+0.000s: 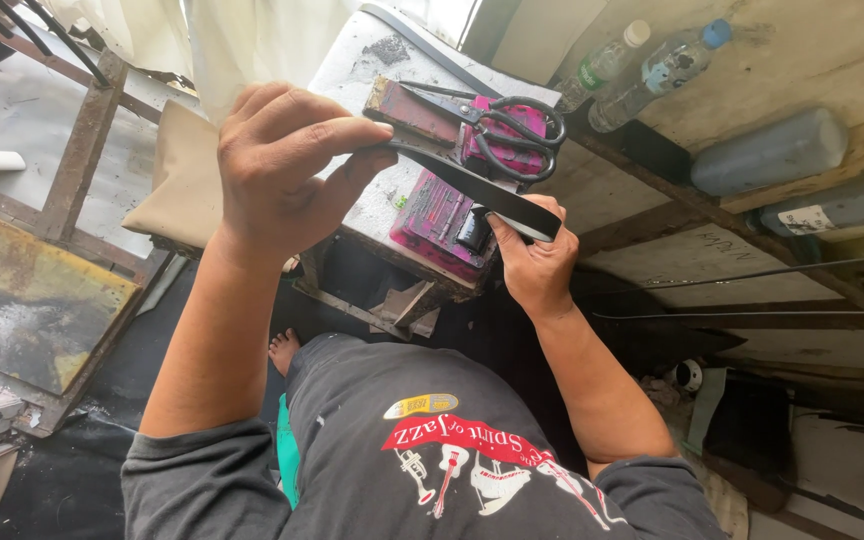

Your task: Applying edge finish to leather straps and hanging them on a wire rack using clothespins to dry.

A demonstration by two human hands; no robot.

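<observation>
Both hands hold a black strap stretched between them above a small white surface. The left hand pinches one end, fingers closed tight around it; the right hand grips the other end, fingers wrapped narrowly over the strap. Just behind the strap, black scissors lie on a pink-stained block. Two plastic bottles rest well apart on the boards.

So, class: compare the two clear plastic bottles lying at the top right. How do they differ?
The white-capped bottle has a white cap and a green label; the blue-capped bottle has a blue cap and a pale bluish label. The blue-capped one looks bulkier and lies further right. Both are clear plastic, lie tilted on their sides next to each other, caps pointing up-right.
</observation>
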